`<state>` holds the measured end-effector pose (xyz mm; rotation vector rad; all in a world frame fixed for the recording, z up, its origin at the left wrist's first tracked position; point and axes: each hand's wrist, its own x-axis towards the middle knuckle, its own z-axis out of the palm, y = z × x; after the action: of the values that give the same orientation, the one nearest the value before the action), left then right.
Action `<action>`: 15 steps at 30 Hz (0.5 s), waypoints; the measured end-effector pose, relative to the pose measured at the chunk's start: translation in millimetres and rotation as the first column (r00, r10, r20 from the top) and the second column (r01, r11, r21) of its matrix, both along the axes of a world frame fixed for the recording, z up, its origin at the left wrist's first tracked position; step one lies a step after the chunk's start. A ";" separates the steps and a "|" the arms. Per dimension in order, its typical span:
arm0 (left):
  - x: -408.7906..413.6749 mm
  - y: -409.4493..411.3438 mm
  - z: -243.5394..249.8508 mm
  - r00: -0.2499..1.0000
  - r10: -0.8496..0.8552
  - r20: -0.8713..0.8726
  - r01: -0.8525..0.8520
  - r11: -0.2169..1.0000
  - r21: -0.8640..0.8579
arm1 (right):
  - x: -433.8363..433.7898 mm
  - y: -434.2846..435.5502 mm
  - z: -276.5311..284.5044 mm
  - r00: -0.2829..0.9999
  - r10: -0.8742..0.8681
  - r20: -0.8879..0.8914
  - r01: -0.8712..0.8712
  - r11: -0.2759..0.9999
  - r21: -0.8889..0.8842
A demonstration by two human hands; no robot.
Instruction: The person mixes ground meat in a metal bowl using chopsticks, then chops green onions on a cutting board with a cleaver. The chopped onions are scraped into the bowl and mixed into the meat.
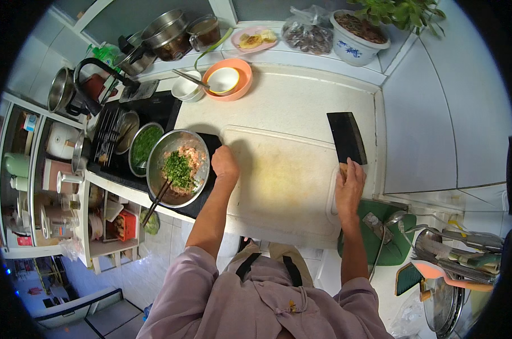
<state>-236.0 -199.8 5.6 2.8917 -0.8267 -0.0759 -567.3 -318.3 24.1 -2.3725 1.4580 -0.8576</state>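
My left hand (225, 163) is curled into a fist at the left edge of a worn white cutting board (281, 178); whether its hidden fingers grip the edge cannot be told. My right hand (350, 186) holds the wooden handle of a dark-bladed cleaver (347, 135) at the board's right side, with the blade pointing away from me. Left of my left hand is a steel bowl (151, 163) of pinkish minced filling (191, 159) topped with chopped green herbs (177, 169). Dark chopsticks (154, 204) lean out over its near rim.
Behind the steel bowl, another bowl of chopped greens (148, 142) stands over the black sink (165, 106) with its black faucet (101, 63). An orange basin (245, 80) and white bowls (186, 89) stand at the back. Utensils (463, 250) crowd the right, beside a green board (398, 250).
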 end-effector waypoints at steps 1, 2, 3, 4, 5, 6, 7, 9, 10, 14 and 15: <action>3.1 -0.4 -4.2 0.999 -0.045 -0.010 0.045 0.999 -0.013 | 1.3 -0.7 2.5 0.999 0.020 0.038 -0.020 1.000 0.010; 10.5 3.2 -6.7 0.999 -0.050 -0.020 0.049 0.998 -0.034 | 7.0 -1.6 4.3 0.996 0.040 0.076 -0.041 0.999 0.019; 15.1 3.4 -10.1 0.998 -0.056 -0.035 0.054 0.996 -0.065 | 10.1 -5.9 6.6 0.992 0.059 0.108 -0.061 0.998 0.019; 15.7 1.5 -7.4 0.996 -0.060 -0.060 0.056 0.997 -0.061 | 14.0 -9.3 4.5 0.990 0.045 0.135 -0.060 0.992 0.112; 14.8 -0.5 -5.4 0.994 -0.061 -0.085 0.057 0.997 -0.058 | 18.7 -12.3 3.9 0.979 0.021 0.204 -0.059 0.981 0.184; 13.8 2.3 -5.3 0.993 -0.062 -0.098 0.058 0.997 -0.048 | 25.0 -16.8 -1.7 0.977 0.049 0.208 -0.089 0.979 0.184; 7.7 3.0 -2.1 0.990 -0.115 -0.081 0.111 0.992 -0.059 | 30.2 -22.4 -9.0 0.975 0.071 0.212 -0.111 0.977 0.184; -19.0 8.5 8.5 0.966 -0.243 -0.088 0.223 0.956 -0.192 | 40.1 -30.5 -20.2 0.981 0.050 0.188 -0.091 0.972 0.217; -35.5 13.0 20.5 0.946 -0.300 -0.120 0.256 0.923 -0.288 | 45.1 -33.5 -24.9 0.983 0.043 0.179 -0.086 0.968 0.235; -66.8 34.6 73.7 0.941 -0.336 0.034 0.298 0.778 -0.553 | 55.1 -44.7 -36.9 0.998 0.001 0.058 -0.014 0.974 0.226; -64.5 40.7 87.1 0.951 -0.298 0.088 0.289 0.746 -0.600 | 56.6 -46.5 -39.5 1.000 0.002 0.007 -0.003 0.979 0.202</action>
<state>-300.5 -159.1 92.8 2.1361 -1.0645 0.1217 -510.8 -364.8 -15.4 -2.2194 1.4637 -0.6812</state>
